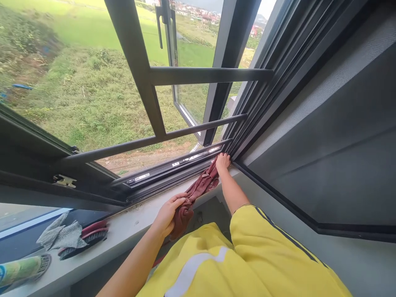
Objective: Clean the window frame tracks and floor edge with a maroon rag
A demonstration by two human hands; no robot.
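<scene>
A dark red cloth (201, 185) stretches between my two hands along the white window sill (148, 214). My left hand (171, 210) is closed round its near, bunched end, which hangs over the sill's inner edge. At the far end, my right hand (223, 161) presses the cloth into the corner where the sill meets the window frame; its fingertips are partly hidden. Just beyond the cloth runs the dark lower track (173, 173) of the window frame.
Dark metal bars (198, 128) cross the window opening, and an outward-opened sash (193, 103) stands beyond them. On the sill at left lie a grey cloth (63, 233), a red-backed brush (88, 239) and a green can (23, 270). A dark screen panel (334, 165) stands at right.
</scene>
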